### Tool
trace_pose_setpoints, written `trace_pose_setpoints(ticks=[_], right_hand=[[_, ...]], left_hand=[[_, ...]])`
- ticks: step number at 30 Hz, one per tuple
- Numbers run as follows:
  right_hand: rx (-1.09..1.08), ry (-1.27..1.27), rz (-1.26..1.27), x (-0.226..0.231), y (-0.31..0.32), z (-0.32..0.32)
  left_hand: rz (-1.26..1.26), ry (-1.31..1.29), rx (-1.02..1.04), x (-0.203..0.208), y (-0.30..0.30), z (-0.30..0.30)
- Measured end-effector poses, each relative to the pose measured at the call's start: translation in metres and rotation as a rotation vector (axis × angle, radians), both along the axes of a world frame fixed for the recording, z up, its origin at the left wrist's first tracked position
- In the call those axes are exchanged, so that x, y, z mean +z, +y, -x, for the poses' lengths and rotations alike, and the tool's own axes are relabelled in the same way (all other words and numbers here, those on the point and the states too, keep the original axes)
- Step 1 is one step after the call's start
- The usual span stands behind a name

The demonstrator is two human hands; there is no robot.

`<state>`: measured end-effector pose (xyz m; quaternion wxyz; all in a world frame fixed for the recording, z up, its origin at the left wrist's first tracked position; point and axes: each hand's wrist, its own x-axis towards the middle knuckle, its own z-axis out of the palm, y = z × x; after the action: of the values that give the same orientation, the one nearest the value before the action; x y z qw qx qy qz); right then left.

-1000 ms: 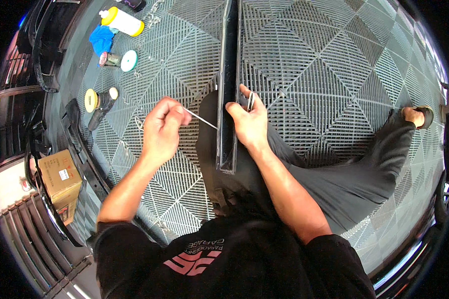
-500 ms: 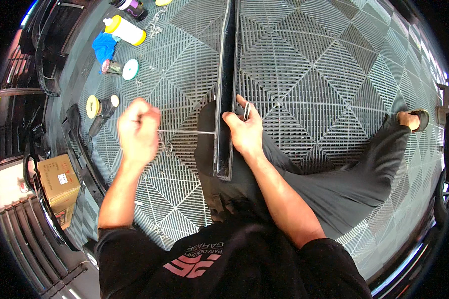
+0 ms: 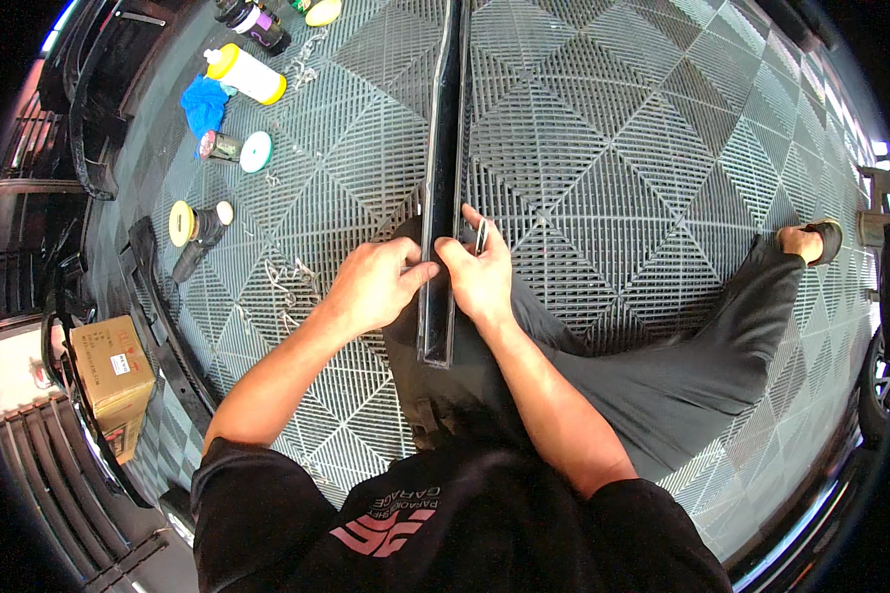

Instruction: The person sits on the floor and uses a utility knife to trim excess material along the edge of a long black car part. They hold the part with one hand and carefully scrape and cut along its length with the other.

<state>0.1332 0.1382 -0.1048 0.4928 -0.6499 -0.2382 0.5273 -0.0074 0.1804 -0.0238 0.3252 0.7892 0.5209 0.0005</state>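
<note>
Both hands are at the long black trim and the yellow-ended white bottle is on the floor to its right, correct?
Not quite: in the head view, the left hand and right hand are at the long black trim, but the yellow-ended white bottle is on the floor to its left.

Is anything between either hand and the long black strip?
Nothing visible. The left hand is at the left edge of the black strip; the right hand grips its right side. The metallic object in that hand doesn't keep it off the strip.
</note>
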Motion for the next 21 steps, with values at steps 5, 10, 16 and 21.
trace_pose_setpoints(ticks=[5, 10, 16, 21], right_hand=[[-0.037, 0.115, -0.040, -0.001, 0.000, 0.004], [-0.033, 0.045, -0.012, -0.007, 0.000, -0.005], [-0.021, 0.075, -0.046, -0.006, 0.001, -0.006], [-0.013, 0.055, -0.007, -0.007, 0.000, 0.005]], left_hand=[[-0.202, -0.015, -0.103, 0.012, 0.013, 0.019], [-0.622, -0.057, -0.022, 0.050, 0.057, 0.034], [0.005, -1.385, 0.853, 0.044, 0.068, 0.000], [0.004, -0.672, 0.609, -0.012, 0.061, 0.005]])
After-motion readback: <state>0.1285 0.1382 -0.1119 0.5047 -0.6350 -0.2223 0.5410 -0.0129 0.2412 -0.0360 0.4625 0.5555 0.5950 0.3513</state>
